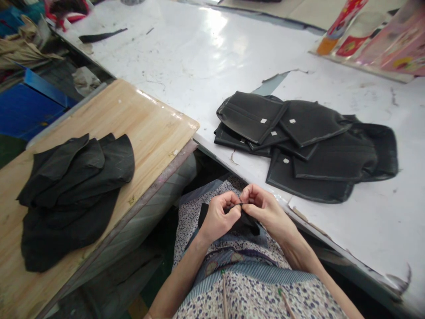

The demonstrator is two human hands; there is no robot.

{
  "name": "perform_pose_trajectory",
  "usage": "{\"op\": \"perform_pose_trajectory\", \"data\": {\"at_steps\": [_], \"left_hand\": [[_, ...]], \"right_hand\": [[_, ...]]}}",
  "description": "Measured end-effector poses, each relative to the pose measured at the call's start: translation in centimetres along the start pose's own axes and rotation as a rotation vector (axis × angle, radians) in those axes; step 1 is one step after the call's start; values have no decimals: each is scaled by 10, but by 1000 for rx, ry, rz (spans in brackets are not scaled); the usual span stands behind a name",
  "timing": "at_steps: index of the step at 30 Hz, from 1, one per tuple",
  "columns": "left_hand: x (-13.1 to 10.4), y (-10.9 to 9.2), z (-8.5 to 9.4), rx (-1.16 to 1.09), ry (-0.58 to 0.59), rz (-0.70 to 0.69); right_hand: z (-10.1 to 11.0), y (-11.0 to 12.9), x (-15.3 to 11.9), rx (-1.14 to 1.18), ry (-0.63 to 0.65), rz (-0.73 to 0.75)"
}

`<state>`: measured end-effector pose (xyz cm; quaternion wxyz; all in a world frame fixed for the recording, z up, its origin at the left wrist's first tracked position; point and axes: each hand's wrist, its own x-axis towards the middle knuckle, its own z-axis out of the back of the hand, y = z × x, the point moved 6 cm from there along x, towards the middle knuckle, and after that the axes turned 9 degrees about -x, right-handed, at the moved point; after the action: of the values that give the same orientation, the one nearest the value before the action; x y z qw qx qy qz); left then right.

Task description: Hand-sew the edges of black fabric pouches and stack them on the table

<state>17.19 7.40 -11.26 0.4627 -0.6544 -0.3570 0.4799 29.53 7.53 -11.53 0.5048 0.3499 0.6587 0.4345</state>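
Observation:
Over my lap, my left hand (223,213) and my right hand (265,208) meet with thumbs and fingertips pinched together. Between them they grip the edge of a black fabric piece (249,225), which hangs down onto my patterned apron (239,288). Much of this piece is hidden behind the fingers. On the white table to the right lies a pile of black sewn pieces (332,153), several bearing small white stickers. Over to the left, a stack of loose black fabric pieces (73,195) rests on the wooden board.
The wooden board (159,119) borders the white table (172,66), with a dark gap between their near edges. At the far right stand a bottle (341,26) and pink packaging (398,44). A black strip (102,35) lies near the back left, beyond a blue box (33,104).

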Motion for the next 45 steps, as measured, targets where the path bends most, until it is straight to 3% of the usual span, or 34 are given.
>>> {"op": "perform_pose_trajectory", "data": {"at_steps": [3,7,13,16,20,28,34,38,43,45], "left_hand": [[1,4,-1,-61,7,40],[1,5,2,-91,8,58],[2,6,6,-109,5,46],[2,5,6,-97,0,22],[2,6,7,-118,-9,63],[4,12,14,-211,-27,98],[6,13,12,-171,-21,58],[5,12,14,-124,2,56],[1,8,13,-175,168,61],[1,8,15,-156,170,58]], "right_hand": [[0,-6,2,56,19,-33],[8,-6,-5,-21,13,35],[7,12,-34,-376,8,349],[2,13,-38,-525,-71,459],[3,10,-34,-558,-152,458],[-1,10,-36,-678,-82,539],[-5,11,-39,-718,-207,647],[-5,10,-36,-670,-239,594],[3,8,-30,-503,-269,422],[4,9,-30,-466,-261,397]]}}
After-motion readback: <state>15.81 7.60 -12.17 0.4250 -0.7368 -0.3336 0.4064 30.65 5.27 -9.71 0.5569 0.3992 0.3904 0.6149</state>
